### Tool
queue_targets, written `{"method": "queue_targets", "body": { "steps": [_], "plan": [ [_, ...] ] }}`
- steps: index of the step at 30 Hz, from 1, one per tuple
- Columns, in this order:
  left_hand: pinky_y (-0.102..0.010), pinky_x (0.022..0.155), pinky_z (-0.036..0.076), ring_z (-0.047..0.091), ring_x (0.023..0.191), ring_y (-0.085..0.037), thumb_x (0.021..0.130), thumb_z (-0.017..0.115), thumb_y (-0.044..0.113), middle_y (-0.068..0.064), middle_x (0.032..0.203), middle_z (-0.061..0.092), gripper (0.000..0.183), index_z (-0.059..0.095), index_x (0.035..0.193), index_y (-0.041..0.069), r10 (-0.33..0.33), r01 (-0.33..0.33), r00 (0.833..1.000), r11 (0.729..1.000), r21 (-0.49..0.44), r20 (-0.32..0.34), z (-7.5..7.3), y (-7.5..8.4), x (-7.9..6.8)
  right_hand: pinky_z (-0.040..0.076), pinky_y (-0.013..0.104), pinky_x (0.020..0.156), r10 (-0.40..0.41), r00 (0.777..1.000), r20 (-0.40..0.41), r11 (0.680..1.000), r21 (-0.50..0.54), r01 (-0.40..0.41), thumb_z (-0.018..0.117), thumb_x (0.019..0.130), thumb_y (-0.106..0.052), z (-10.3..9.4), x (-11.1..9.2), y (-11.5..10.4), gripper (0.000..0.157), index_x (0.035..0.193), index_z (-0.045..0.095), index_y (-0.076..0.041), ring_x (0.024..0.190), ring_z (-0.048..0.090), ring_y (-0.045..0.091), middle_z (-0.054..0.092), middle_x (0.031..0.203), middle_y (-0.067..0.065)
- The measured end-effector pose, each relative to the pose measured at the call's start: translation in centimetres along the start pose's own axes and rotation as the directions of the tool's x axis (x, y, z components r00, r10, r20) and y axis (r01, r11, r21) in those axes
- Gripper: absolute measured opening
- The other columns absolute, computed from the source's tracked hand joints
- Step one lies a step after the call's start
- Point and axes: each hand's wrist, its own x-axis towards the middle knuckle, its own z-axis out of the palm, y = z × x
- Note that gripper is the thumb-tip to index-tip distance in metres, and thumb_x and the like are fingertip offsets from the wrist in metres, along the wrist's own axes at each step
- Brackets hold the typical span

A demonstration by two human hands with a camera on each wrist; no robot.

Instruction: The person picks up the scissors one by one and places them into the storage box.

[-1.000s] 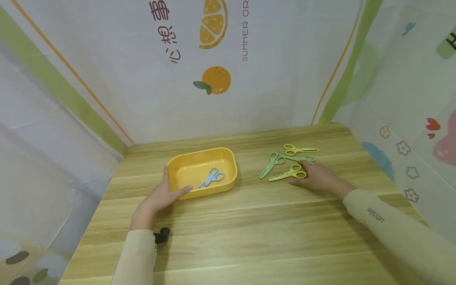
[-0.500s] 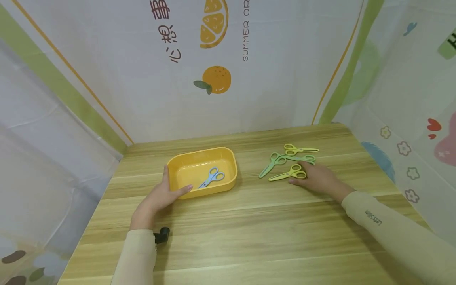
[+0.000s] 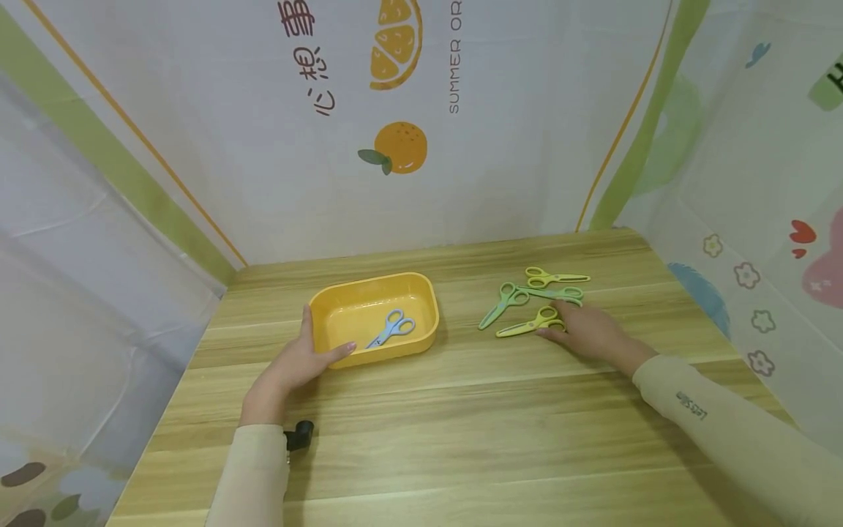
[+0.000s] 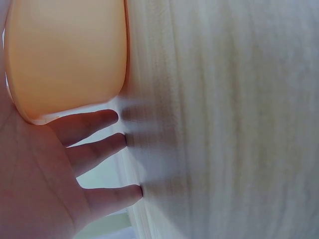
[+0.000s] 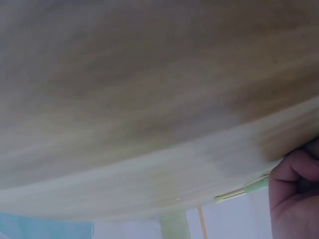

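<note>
Pointing leftward toward the yellow box [image 3: 395, 352], the near yellow scissors [image 3: 529, 325] lie on the table [image 3: 428, 439], their long axis running mostly sideways, with the tip slightly closer to the person than the handles. Their handle loops sit at the left side of the right hand [image 3: 589, 331], so the scissors extend left from its fingertips; this is much the nearer hand, the other being well away at the box. The right thumb overlaps the near loop and the fingers curl at the far side, seemingly pinching the handles, though how firmly cannot be told. Just beyond, the leaning green scissors [image 3: 503, 304] touch the sideways green scissors [image 3: 543, 293], whose handles come right beside the right fingers, and the far yellow scissors [image 3: 558, 278] point the opposite way, to the right. The left hand [image 3: 299, 364] holds the box at its near left corner, thumb over the near rim, other fingers spread along the outside of the left end. Inside the box lie the blue scissors [image 3: 388, 334], toward the right, handles rightward and tip near the front wall.
</note>
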Motion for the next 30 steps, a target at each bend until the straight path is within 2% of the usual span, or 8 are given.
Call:
{"method": "queue_targets", "body": {
  "steps": [2,8,14,17,20,22,27,30],
  "plan": [
    [-0.070,0.122,0.035,0.037,0.152,-0.058,0.090,0.063,0.081,-0.040,0.171,0.015,0.139,-0.038,0.161,0.014,-0.001,0.001,1.000,1.000,-0.001,0.001,0.0,0.0,-0.1,0.063,0.057,0.079,-0.013,1.000,-0.003,1.000,-0.009,0.013,0.057,0.106,-0.058,0.1,0.1,0.1,0.081,0.149,0.049,0.011,0.083,0.076,0.037,0.076,0.114,0.028],
    [-0.071,0.122,0.034,0.036,0.152,-0.060,0.091,0.062,0.080,-0.040,0.171,0.014,0.139,-0.038,0.161,0.013,0.004,-0.004,1.000,1.000,0.003,0.000,0.0,0.1,-0.2,0.061,0.060,0.089,-0.038,0.999,-0.013,0.999,0.012,0.039,0.058,0.107,-0.055,0.4,0.0,1.0,0.075,0.146,0.052,0.009,0.102,0.075,0.045,0.072,0.126,0.029],
    [-0.071,0.121,0.035,0.035,0.152,-0.060,0.091,0.061,0.081,-0.041,0.171,0.013,0.139,-0.038,0.160,0.012,0.007,-0.007,1.000,1.000,0.012,0.000,0.0,0.0,-0.2,0.060,0.060,0.088,-0.045,0.999,-0.001,0.997,0.057,0.045,0.060,0.105,-0.056,0.0,-0.1,1.7,0.077,0.147,0.051,0.008,0.096,0.076,0.039,0.076,0.106,0.026],
    [-0.070,0.122,0.035,0.036,0.152,-0.060,0.091,0.061,0.081,-0.040,0.171,0.014,0.139,-0.038,0.161,0.013,0.008,-0.008,1.000,1.000,0.010,-0.003,0.0,0.0,-0.1,0.059,0.062,0.093,-0.042,0.999,0.013,0.995,0.091,0.041,0.059,0.105,-0.058,-0.2,-0.2,1.8,0.082,0.150,0.048,0.009,0.103,0.075,0.043,0.075,0.112,0.029],
    [-0.070,0.123,0.033,0.034,0.153,-0.059,0.091,0.062,0.081,-0.039,0.172,0.013,0.138,-0.037,0.161,0.015,0.016,-0.016,1.000,1.000,0.003,-0.006,0.0,0.1,-0.1,0.058,0.062,0.096,-0.050,0.998,0.030,0.990,0.136,0.045,0.060,0.105,-0.058,-0.4,-0.3,2.2,0.082,0.151,0.048,0.009,0.107,0.074,0.041,0.074,0.119,0.029],
    [-0.070,0.124,0.032,0.032,0.154,-0.058,0.090,0.061,0.082,-0.038,0.173,0.012,0.138,-0.037,0.161,0.015,0.023,-0.023,1.000,1.000,0.009,-0.003,-0.1,0.2,0.0,0.059,0.059,0.095,-0.076,0.996,0.045,0.982,0.176,0.067,0.064,0.104,-0.054,-0.7,-0.3,2.5,0.078,0.148,0.052,0.009,0.104,0.074,0.034,0.075,0.118,0.025],
    [-0.070,0.123,0.033,0.033,0.154,-0.058,0.090,0.061,0.083,-0.036,0.173,0.012,0.139,-0.034,0.163,0.013,0.035,-0.034,0.999,0.999,0.033,-0.001,0.1,0.4,-0.1,0.060,0.041,0.081,-0.169,0.980,0.103,0.966,0.214,0.144,0.073,0.100,-0.049,-1.8,0.0,2.5,0.064,0.133,0.066,0.005,0.090,0.066,0.013,0.076,0.111,0.010],
    [-0.069,0.123,0.035,0.036,0.153,-0.058,0.090,0.062,0.082,-0.037,0.173,0.015,0.139,-0.032,0.163,0.011,0.044,-0.044,0.999,0.998,0.040,-0.006,0.2,0.6,-0.2,0.052,0.031,0.066,-0.208,0.973,0.102,0.966,0.175,0.188,0.079,0.094,-0.052,-2.6,0.3,1.8,0.066,0.128,0.071,0.004,0.074,0.055,0.008,0.072,0.090,0.002]
  ]
}}
